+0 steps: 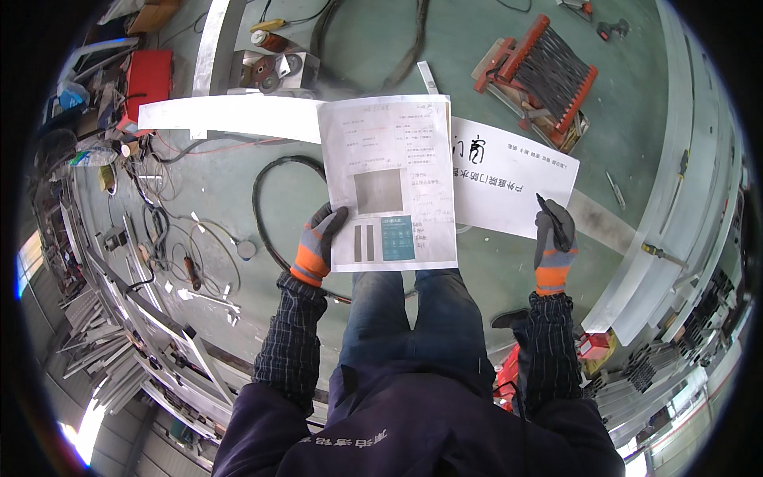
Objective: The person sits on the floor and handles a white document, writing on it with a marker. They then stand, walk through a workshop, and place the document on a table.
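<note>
Down at 8 o'clock on a white paper sheet (377, 147), the left hand (320, 238) has its edge pinched, grey glove with orange cuff. Sheet's roughly mid-view: faint small print up top, then a grey square, two dark upright bars and a teal block near the bottom. Right hand (554, 238), about 4 o'clock, is closed around a dark pen (544, 203); can't tell if it touches the white board (505, 211) at 3, which has bold black writing. Further out, red rack (572, 111) at 2, red case (151, 79) at 10.
</note>
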